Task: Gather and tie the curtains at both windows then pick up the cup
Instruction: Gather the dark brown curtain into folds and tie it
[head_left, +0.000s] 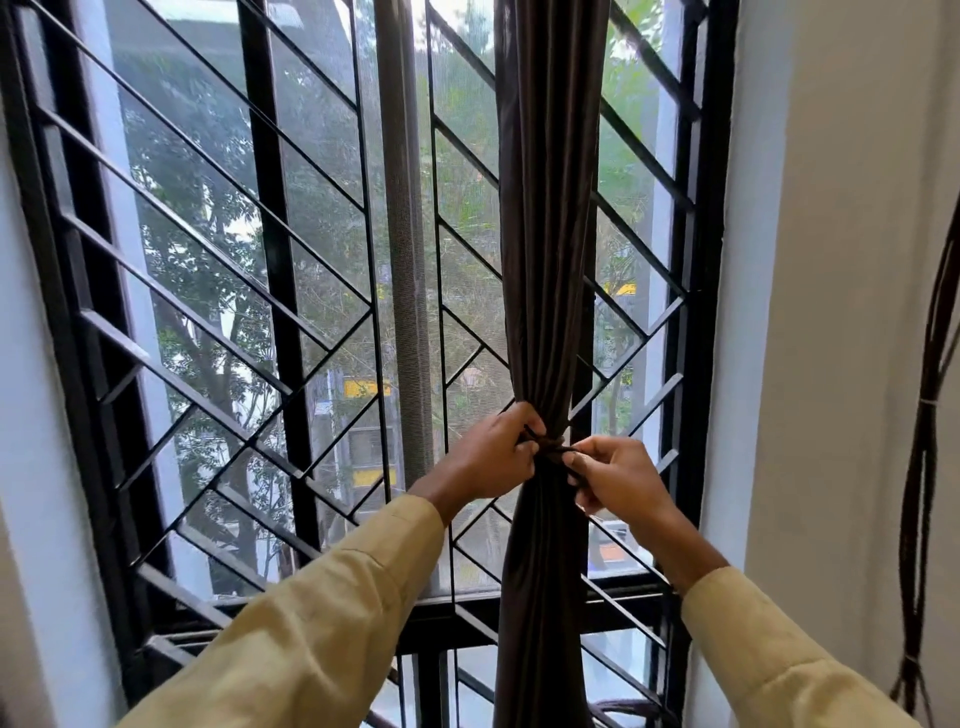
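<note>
Curtain (545, 260), dark brown, hangs bunched just right of centre before the black window grille (208, 234). At five o'clock I see the left hand (493, 457) and right hand (618, 478) each pinching an end of the thin tie (549, 443) cinched round it. White wall (831, 260) at three o'clock, dark cords (924, 467) hanging before it.

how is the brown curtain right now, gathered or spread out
Gathered. The curtain hangs as one narrow bunch, cinched at the tie that the left hand and right hand pinch.
</note>
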